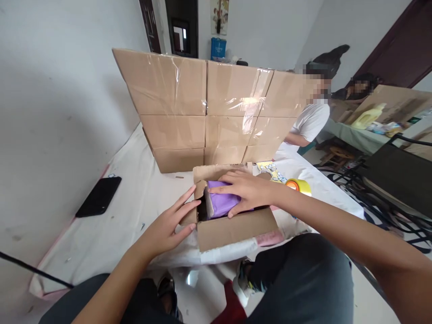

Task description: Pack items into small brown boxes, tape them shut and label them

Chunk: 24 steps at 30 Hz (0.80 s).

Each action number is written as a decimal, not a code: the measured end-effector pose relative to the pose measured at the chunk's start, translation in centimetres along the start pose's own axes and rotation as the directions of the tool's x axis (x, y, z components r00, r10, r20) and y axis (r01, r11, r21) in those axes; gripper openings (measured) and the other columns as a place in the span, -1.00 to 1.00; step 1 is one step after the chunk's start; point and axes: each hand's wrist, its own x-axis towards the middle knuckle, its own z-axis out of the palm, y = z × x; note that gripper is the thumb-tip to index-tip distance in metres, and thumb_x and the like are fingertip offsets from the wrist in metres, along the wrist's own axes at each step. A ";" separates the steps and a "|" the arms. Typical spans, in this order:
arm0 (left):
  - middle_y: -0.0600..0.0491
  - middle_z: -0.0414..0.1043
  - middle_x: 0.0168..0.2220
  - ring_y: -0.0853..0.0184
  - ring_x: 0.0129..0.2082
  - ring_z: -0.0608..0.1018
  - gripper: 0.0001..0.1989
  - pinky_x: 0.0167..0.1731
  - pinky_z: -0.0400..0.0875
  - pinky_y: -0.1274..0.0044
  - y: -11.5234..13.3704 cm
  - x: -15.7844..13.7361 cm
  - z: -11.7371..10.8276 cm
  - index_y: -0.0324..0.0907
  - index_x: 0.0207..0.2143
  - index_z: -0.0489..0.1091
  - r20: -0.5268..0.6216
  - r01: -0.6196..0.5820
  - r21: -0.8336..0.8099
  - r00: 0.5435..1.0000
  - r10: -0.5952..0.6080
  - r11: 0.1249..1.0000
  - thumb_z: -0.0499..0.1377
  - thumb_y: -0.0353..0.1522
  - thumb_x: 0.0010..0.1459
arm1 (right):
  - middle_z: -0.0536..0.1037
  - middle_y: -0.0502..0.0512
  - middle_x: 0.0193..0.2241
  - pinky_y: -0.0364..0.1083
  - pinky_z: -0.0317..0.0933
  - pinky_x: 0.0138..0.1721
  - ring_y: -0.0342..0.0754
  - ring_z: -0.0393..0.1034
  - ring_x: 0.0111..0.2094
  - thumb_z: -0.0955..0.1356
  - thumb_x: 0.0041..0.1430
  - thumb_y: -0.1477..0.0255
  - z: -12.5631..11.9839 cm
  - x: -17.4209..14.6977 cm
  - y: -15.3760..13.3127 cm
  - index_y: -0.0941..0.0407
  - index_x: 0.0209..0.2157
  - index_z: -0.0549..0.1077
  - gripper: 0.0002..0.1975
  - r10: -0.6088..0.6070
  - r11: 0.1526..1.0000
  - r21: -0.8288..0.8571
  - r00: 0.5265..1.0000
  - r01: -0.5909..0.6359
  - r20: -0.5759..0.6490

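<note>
An unsealed cardboard box [236,229] sits near the front edge of the cloth-covered table, its flaps folded outward. Inside it lies a purple soft pack [222,204] with a pale end, partly below the rim. My right hand [248,191] grips this pack from above, fingers across its top and thumb on the near side. At the box's left end is my left hand [175,225], fingers stretched out and touching the rim and side flap, holding nothing. What lies under the pack is hidden.
Behind the box stands a wall of taped cartons [205,108]. A black phone [99,196] lies left; yellow tape rolls [302,186] and a patterned yellow sheet [270,170] lie right. A person in a white shirt [312,123] is beyond the cartons. A dark chair [398,166] stands right.
</note>
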 end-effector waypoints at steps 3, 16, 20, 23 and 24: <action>0.04 -0.28 0.49 0.15 0.44 0.04 -0.48 0.33 0.20 0.27 0.0 0.1 0.1 0.01 0.32 0.11 0.010 0.000 0.009 1.000 0.000 1.000 0.05 -0.20 0.34 | 0.39 0.24 0.08 0.16 0.20 0.06 0.15 0.22 0.01 0.35 0.24 -0.01 1.3 -0.3 0.2 -0.09 0.36 0.18 -0.27 0.024 0.999 -0.046 1.000 -0.023 0.012; -0.12 0.22 0.26 0.12 0.30 0.29 -0.33 0.23 0.34 0.18 0.5 -0.1 0.2 -0.01 0.33 -0.01 -0.257 -0.002 -0.075 0.966 -0.018 0.997 0.19 -0.29 0.24 | 0.46 0.22 -0.05 0.19 0.31 0.04 0.12 0.41 -0.06 0.29 0.34 0.16 3.3 -8.6 -1.4 0.05 0.14 0.41 -0.57 0.699 0.694 0.490 0.334 -0.527 -0.632; -0.13 0.16 0.33 0.11 0.34 0.26 -0.27 0.29 0.23 0.12 0.3 -0.5 0.5 0.01 0.38 -0.11 -0.178 -0.002 -0.048 0.984 -0.007 0.999 0.15 -0.36 0.26 | 0.45 0.22 0.10 0.17 0.29 0.14 0.10 0.41 0.09 0.24 0.35 0.04 7.5 -10.8 -1.0 -0.01 0.30 0.17 -0.40 0.835 0.535 0.818 0.281 -0.209 -0.474; -0.20 -0.11 0.45 0.07 0.40 0.14 -0.09 0.33 0.14 0.07 0.1 -0.5 0.9 0.03 0.43 -0.44 -0.154 -0.087 0.009 0.984 0.087 0.996 0.14 -0.39 0.26 | 0.22 0.20 0.34 0.21 0.04 0.34 0.09 0.14 0.35 0.15 0.39 0.00 8.5 -10.3 -1.6 -0.06 0.43 -0.14 -0.28 0.740 0.567 0.814 0.515 -0.131 -0.432; -0.22 -0.19 0.46 0.04 0.41 0.10 -0.02 0.33 0.12 0.04 0.0 -0.4 1.1 0.03 0.42 -0.54 -0.152 -0.127 0.032 0.980 0.130 0.991 0.15 -0.39 0.25 | 0.15 0.18 0.39 0.23 -0.04 0.37 0.09 0.03 0.40 0.12 0.40 0.00 8.6 -10.1 -1.9 -0.07 0.45 -0.21 -0.27 0.698 0.583 0.801 0.587 -0.135 -0.410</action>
